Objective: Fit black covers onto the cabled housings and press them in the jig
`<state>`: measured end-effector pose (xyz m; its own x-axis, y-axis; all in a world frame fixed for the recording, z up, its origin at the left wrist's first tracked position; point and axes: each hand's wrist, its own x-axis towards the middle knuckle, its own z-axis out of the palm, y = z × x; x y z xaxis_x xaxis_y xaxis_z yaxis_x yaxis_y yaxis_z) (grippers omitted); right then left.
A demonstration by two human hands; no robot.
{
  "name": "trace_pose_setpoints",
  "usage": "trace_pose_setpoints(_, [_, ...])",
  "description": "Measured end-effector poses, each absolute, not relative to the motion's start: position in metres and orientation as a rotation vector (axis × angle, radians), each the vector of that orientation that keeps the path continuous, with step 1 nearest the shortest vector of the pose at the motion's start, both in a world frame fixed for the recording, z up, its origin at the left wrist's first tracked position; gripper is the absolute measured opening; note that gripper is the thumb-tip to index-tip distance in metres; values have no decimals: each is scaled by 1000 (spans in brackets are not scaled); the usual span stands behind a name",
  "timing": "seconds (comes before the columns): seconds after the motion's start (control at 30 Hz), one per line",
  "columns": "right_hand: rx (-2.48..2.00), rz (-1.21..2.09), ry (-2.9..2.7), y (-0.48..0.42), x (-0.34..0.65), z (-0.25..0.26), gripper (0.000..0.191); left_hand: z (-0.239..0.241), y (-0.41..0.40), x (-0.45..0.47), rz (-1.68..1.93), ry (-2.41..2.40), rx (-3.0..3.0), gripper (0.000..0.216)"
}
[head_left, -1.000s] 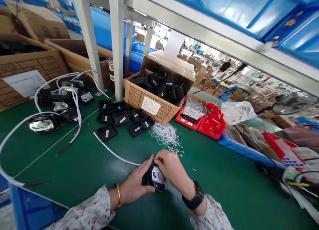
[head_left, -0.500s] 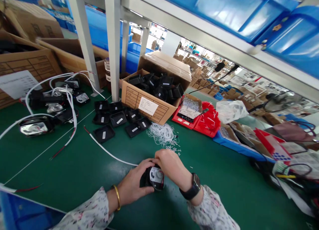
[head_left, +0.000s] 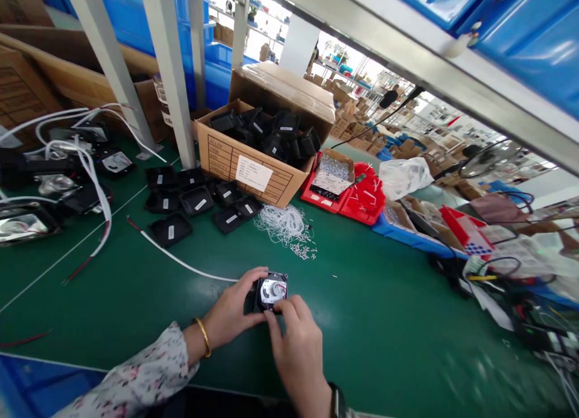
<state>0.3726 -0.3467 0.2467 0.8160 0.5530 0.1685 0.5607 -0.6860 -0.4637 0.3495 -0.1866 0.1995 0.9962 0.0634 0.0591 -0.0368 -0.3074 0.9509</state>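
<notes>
The small black housing (head_left: 270, 289) sits low and centre on the green bench mat (head_left: 389, 327), its open face up and showing a round white insert with a grey middle. The left hand (head_left: 228, 312) is curled around the housing's 9 o'clock side, thumb on the near edge and fingers over the far edge. The right hand (head_left: 296, 351) comes in from 5 o'clock. Its thumb and forefinger are drawn together on the housing's lower rim, and the other fingers are folded under. A white cable (head_left: 181, 262) runs off from the housing towards 10 o'clock.

From the housing, loose black covers (head_left: 195, 202) lie at 10 to 11 o'clock. An open cardboard carton (head_left: 246, 164) filled with more black housings stands at 12 o'clock. A tangle of white ties (head_left: 281, 222) with small scattered white pieces (head_left: 304, 250) lies just past 12, and the red bins (head_left: 337, 196) are at 1 o'clock.

This work looks to go best with the left hand holding the housing flat on the mat. That leaves the right fingertips free to work on the rim alone, with light, even pressure. The cable is best left slack so it does not tug the housing round.
</notes>
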Motion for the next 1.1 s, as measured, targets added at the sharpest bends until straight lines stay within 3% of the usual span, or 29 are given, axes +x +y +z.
trace_pose_setpoints(0.23, [-2565,-234,-963,-331,373,246,17,198,-189,347,110,1,1902,60])
trace_pose_setpoints(0.57, [-2387,-185,-917,-344,396,261,15,199,-190,345,99,64,1894,68])
trace_pose_setpoints(0.7, [-2397,26,-883,-343,440,277,17,199,-190,343,59,115,1808,88])
trace_pose_setpoints(0.83, [-2399,340,-1051,-323,471,284,14,197,-190,343,51,136,1774,93])
trace_pose_setpoints(0.97, [-2467,519,-1253,-302,476,287,16,199,-190,342,67,163,1805,85])
trace_pose_setpoints(1.1, [-2631,434,-1380,-293,474,295,12,205,-189,342,93,100,1854,72])
